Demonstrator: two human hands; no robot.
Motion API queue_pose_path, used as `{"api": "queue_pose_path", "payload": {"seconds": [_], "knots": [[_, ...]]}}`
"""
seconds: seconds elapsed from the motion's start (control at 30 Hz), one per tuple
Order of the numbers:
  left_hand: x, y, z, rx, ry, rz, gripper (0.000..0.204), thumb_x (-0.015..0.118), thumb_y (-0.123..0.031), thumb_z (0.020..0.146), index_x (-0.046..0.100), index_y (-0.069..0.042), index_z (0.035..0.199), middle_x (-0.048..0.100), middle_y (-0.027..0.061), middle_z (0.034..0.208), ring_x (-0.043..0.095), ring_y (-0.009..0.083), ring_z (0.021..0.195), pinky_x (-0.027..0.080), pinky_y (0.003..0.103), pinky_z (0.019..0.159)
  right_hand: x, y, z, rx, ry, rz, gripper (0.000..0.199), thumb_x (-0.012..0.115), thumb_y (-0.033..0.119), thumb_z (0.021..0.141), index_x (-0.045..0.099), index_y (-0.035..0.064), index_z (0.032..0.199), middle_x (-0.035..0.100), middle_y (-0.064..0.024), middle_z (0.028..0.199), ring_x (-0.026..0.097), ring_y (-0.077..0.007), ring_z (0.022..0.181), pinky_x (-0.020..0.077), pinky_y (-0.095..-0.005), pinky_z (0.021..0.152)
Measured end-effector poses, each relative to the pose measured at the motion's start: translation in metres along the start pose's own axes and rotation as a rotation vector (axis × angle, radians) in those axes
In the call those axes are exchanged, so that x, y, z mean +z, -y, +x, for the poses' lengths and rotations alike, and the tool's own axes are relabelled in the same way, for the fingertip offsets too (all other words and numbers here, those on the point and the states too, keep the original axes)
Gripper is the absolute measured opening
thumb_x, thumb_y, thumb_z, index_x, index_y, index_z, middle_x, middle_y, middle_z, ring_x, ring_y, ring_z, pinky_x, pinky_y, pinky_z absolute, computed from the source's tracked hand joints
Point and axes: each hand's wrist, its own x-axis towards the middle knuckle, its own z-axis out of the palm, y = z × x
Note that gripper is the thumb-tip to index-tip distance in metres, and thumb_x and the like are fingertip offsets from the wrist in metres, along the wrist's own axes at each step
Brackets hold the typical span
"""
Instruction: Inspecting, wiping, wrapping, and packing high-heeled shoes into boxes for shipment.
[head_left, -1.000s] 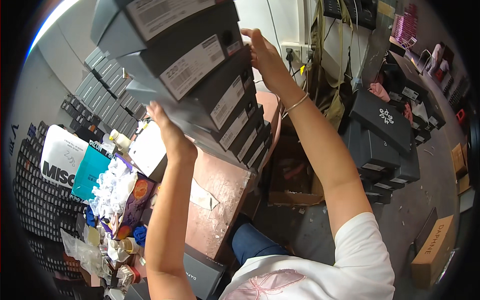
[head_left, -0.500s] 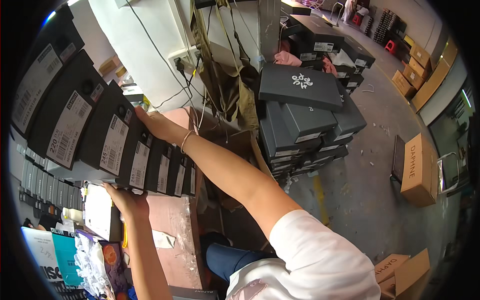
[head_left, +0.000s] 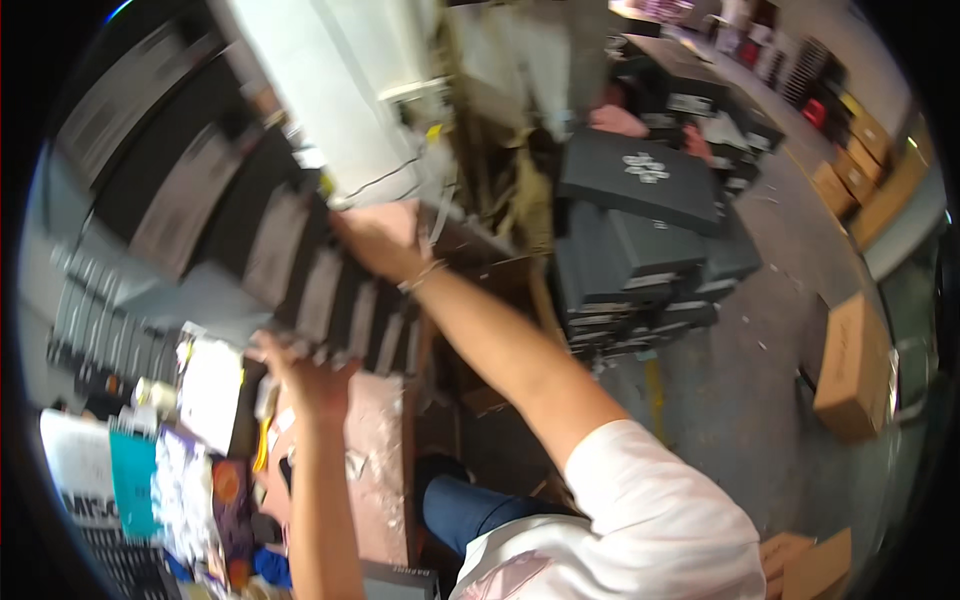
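A tall stack of dark grey shoe boxes [head_left: 200, 170] with pale end labels rises on the left and leans toward the upper left. My left hand [head_left: 312, 382] presses against its near lower side, fingers spread along the box edges. On the opposite side, my right hand [head_left: 378, 245] grips the boxes, its fingertips partly hidden behind them. Between my two hands the stack is held from both sides. Motion blurs the boxes and fingers, so which single boxes they press is unclear. Beneath lies a worn pink tabletop [head_left: 385, 480].
Another pile of dark shoe boxes [head_left: 635, 245] stands right of a white pillar [head_left: 320, 90]. Cartons [head_left: 855, 370] sit on the grey floor [head_left: 740, 370] at far right. Crumpled white paper [head_left: 182, 490] and a teal-and-white box [head_left: 132, 480] lie at lower left.
The whole view has shifted, so the stack, hands and background appear farther right. Both hands remain on the stack; my left hand's fingers look more spread. The picture has become blurred.
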Motion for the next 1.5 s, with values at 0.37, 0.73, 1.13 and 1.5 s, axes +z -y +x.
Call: {"api": "queue_pose_path", "payload": {"seconds": [0.37,0.73,1.13,1.5], "knots": [[-0.156,-0.038,-0.168,0.282,-0.313,0.261,0.063,0.059,-0.033,0.094,0.033,-0.008,0.146,0.04,0.0113,0.144,0.044,0.0233,0.128,0.039,0.04,0.102,-0.048,0.023,-0.158,0.628,0.189,0.868,0.031,0.046,0.029,0.101,0.056,0.0081,0.121,0.063,-0.0014,0.1,0.06,-0.0089,0.085,0.0451,-0.0199,0.069],[-0.341,0.137,-0.461,0.004,-1.042,0.504,0.054,0.061,-0.033,0.094,0.05,0.007,0.129,0.059,0.0173,0.122,0.055,0.0228,0.113,0.042,0.034,0.098,0.02,0.219,-0.43,0.417,1.547,0.587,0.034,0.061,0.027,0.093,0.061,-0.002,0.111,0.064,-0.0083,0.095,0.061,-0.0117,0.079,0.0504,-0.0259,0.067],[-0.276,0.131,-0.404,0.492,-0.906,-0.17,0.064,0.067,-0.028,0.09,0.039,0.002,0.139,0.044,0.014,0.138,0.039,0.0209,0.13,0.028,0.034,0.11,0.029,0.273,-0.338,1.226,1.674,0.926,0.044,0.053,0.037,0.097,0.054,0.0017,0.124,0.062,-0.0084,0.116,0.06,-0.0208,0.107,0.0491,-0.0388,0.091],[-0.304,0.061,-0.503,0.154,-1.075,1.098,0.077,0.071,-0.022,0.079,0.033,-0.008,0.145,0.047,0.0257,0.136,0.046,0.0424,0.125,0.041,0.043,0.101,0.001,0.372,-0.438,-0.141,1.938,0.814,0.047,0.07,0.016,0.086,0.052,0.0023,0.127,0.058,-0.0138,0.118,0.06,-0.0214,0.106,0.0477,-0.0312,0.09]]}}
